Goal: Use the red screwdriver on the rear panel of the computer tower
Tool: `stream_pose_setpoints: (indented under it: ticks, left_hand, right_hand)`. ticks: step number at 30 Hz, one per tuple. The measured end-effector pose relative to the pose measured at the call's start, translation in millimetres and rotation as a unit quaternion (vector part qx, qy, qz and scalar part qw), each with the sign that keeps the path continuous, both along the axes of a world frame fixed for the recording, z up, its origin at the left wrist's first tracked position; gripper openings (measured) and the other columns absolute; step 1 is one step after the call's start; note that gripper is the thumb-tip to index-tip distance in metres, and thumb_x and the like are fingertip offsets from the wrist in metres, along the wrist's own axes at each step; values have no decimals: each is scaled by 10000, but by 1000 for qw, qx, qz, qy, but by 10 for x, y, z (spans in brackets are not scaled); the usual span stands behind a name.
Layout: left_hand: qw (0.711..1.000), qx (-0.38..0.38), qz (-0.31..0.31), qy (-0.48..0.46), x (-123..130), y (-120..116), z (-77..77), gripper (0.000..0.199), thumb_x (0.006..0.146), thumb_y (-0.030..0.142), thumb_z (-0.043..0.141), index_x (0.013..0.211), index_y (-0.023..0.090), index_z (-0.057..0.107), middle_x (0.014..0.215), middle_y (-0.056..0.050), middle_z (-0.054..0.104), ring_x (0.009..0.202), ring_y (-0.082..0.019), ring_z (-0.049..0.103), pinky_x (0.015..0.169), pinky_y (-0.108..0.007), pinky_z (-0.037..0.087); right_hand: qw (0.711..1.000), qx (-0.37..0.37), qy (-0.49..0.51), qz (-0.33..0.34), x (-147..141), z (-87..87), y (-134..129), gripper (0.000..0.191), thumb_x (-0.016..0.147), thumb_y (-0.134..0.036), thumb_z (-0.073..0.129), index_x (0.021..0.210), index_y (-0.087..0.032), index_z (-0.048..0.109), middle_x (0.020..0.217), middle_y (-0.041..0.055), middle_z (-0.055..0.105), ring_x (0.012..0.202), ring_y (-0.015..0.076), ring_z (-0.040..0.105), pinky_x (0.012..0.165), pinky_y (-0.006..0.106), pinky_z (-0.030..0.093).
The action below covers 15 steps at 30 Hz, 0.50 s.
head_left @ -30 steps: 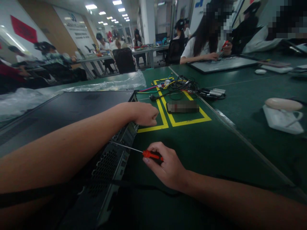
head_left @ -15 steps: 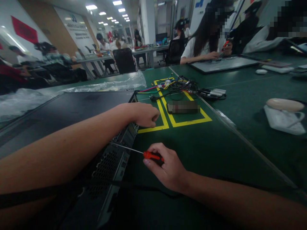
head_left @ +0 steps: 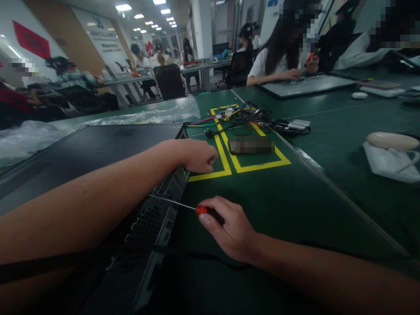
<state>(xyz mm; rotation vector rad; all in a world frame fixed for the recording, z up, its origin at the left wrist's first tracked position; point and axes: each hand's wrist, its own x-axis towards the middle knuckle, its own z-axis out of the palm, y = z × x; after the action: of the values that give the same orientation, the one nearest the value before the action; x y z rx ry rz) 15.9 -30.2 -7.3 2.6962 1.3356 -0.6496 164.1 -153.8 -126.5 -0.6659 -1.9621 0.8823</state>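
A black computer case lies on its side at the left, its vented rear panel facing right. My right hand is wrapped round the red and black handle of a screwdriver. The thin shaft points left to the rear panel, and its tip is hidden or too small to make out there. My left forearm stretches across the case. Beyond the panel's edge, my left hand is closed in a fist, and anything inside it is hidden.
Yellow tape marks the green table, with a phone lying inside it. Behind are tangled cables; clear plastic wrap lies behind the case. A white object sits at right. Across the table a person works over a flat panel.
The screwdriver handle has turned in my right hand, with my thumb shifted up over its red part. My left fist stays in nearly the same place.
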Motion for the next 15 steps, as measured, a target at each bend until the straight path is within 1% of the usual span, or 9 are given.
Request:
stream_pose_setpoints:
  ticks: [2,3,5,6,10,15]
  left_hand:
    - [1000,0,-2,1,1,-1,2,256,805,375,515,926,217,676,926,-102,716,774,-222,602,635,-356,398]
    - [1000,-1,-3,1,0,0,3,250,807,370,514,922,218,675,926,-101,717,771,-219,601,633,-354,395]
    - [1000,-1,-5,1,-2,4,0,237,811,353,509,914,219,675,925,-98,719,764,-211,597,628,-349,389]
    - [1000,-2,-5,1,-4,7,-2,233,814,346,504,910,218,674,925,-97,719,760,-208,594,626,-347,387]
    - [1000,-2,-6,-2,-14,20,-12,250,839,351,477,919,213,669,930,-105,715,744,-207,583,627,-352,390]
    - [1000,0,-12,-6,-16,18,-7,272,867,365,444,938,206,653,939,-110,708,763,-209,587,644,-356,386]
  right_hand:
    - [1000,-3,7,-3,0,-14,-3,158,966,-284,582,1085,-184,614,889,41,680,738,161,633,676,278,500]
    - [1000,-4,10,-5,0,-22,-3,187,943,-287,620,1102,-191,595,895,36,680,735,160,635,671,274,501]
    - [1000,-5,13,-9,-1,-40,-1,239,902,-276,679,1097,-198,565,888,25,673,723,156,631,665,268,498]
    - [1000,-4,13,-9,-2,-48,1,234,893,-260,688,1077,-201,558,878,18,667,717,153,628,665,265,495]
    - [1000,-2,10,-5,-14,-66,14,158,900,-200,659,1017,-209,553,857,4,654,706,144,618,675,263,488]
    - [1000,-4,9,-4,-9,-57,12,125,920,-203,640,1016,-205,558,844,5,651,702,145,616,672,267,487]
